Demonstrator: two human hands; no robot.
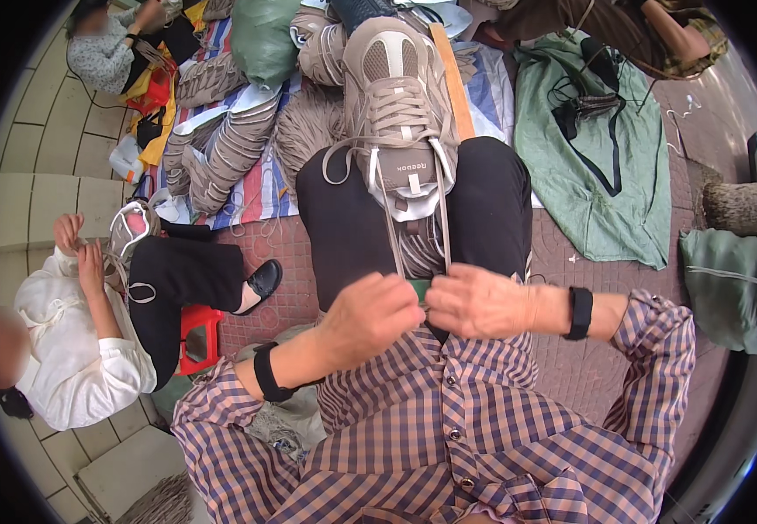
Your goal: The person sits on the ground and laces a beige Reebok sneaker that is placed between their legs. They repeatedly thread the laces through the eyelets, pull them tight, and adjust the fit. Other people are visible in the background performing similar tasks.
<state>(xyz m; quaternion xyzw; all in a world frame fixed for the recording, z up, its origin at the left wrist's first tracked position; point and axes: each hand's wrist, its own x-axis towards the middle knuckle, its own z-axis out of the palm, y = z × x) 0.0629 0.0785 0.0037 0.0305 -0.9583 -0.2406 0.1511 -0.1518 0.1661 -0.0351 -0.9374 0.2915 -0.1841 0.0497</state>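
A beige-grey sneaker [398, 118] lies across my knees, its toe pointing away from me and its tongue towards me. Flat laces [396, 103] criss-cross its front, and two lengths run from the top eyelets down to my hands. My left hand [368, 307] has its fingers closed on the left length. Close beside it, my right hand [476, 301] pinches the right length. Both lengths look pulled fairly straight. A loose loop of lace hangs off the shoe's left side. The lace ends are hidden by my fingers. Something green [419, 288] shows between my hands.
Stacked shoe pieces [225, 153] and a bundle of laces [311, 131] lie on a striped sheet [260, 199] ahead. A green sack [610, 175] is spread at right. A person in white [81, 341] sits at left with another shoe; other people sit farther off.
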